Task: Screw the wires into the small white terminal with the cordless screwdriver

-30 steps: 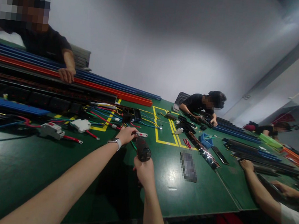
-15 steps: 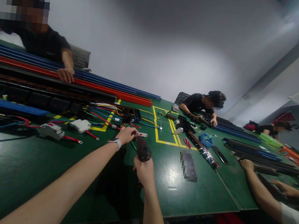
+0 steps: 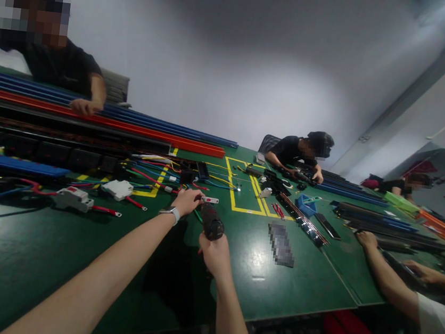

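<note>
two breakers (image 3: 72,199) wear red leads (image 3: 105,211); right hand (image 3: 216,253) grips driver (image 3: 213,224) by white part (image 3: 212,200), seemingly unfinished; left hand (image 3: 187,201), hold unclear

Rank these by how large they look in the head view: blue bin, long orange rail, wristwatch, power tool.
1. Long orange rail
2. Power tool in the right hand
3. Blue bin and wristwatch: look alike, unranked; the wristwatch sits nearer the camera
</note>
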The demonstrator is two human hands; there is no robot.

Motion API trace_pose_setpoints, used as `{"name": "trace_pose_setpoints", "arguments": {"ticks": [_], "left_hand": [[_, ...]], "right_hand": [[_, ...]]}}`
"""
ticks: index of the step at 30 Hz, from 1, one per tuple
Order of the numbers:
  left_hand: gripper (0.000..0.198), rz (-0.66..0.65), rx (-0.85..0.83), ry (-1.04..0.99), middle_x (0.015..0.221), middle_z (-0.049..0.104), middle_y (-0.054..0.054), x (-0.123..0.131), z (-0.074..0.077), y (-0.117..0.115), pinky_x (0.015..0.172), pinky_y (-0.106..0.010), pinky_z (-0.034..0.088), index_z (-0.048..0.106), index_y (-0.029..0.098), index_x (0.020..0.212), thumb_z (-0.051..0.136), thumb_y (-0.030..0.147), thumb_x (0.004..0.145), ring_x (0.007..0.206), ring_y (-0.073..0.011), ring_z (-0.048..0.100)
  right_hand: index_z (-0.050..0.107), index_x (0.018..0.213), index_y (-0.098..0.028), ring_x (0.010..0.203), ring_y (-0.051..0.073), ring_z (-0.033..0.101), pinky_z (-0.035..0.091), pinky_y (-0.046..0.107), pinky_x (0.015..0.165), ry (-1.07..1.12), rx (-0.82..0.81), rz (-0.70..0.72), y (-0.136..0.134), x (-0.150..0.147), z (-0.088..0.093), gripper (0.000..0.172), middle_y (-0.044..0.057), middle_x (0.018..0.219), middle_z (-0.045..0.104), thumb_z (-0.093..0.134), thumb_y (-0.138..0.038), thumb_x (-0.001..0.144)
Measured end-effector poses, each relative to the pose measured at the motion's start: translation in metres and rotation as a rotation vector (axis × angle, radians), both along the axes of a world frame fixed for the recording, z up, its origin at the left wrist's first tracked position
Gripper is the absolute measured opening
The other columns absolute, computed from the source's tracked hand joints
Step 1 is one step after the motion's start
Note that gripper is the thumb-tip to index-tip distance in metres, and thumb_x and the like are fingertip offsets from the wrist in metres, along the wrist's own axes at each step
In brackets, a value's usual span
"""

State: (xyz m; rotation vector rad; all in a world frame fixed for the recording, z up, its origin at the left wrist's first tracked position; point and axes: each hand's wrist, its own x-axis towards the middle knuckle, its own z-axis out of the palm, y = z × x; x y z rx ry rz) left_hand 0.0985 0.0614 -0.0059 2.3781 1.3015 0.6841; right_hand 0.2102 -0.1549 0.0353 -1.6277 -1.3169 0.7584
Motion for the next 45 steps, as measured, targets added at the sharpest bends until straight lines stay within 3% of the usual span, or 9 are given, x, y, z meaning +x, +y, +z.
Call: {"name": "trace_pose_setpoints", "arguments": {"ticks": [15,25,45], "left_hand": [[0.026,0.0,-0.018,-0.01,0.116,0.075,-0.004,0.0,0.001,-0.001,0.1,-0.039,0.039,0.073,0.031,0.111,0.059,0.034,0.089,0.114,-0.025,0.063],[0.027,-0.002,-0.009,-0.011,0.114,0.075,-0.004,0.0,-0.001,0.0,0.1,-0.039,0.039,0.073,0.031,0.112,0.059,0.033,0.089,0.112,-0.0248,0.064],[0.027,-0.007,0.001,-0.013,0.114,0.075,-0.003,0.0,-0.001,-0.001,0.101,-0.04,0.039,0.072,0.032,0.111,0.059,0.033,0.088,0.112,-0.0256,0.064]], "right_hand": [[0.064,0.079,-0.018,0.057,0.017,0.062,0.042,0.024,0.053,-0.002,-0.034,-0.026,-0.001,-0.001,0.002,0.016,0.001,0.061,0.063,0.052,-0.028,0.084],[0.063,0.078,-0.019,0.055,0.017,0.06,0.04,0.024,0.051,0.002,-0.023,-0.017,0.001,0.001,-0.008,0.016,0.0,0.061,0.063,0.052,-0.028,0.084],[0.062,0.079,-0.019,0.056,0.016,0.061,0.041,0.023,0.052,-0.022,-0.013,-0.007,0.0,0.001,-0.004,0.013,-0.001,0.061,0.062,0.052,-0.026,0.085]]}}
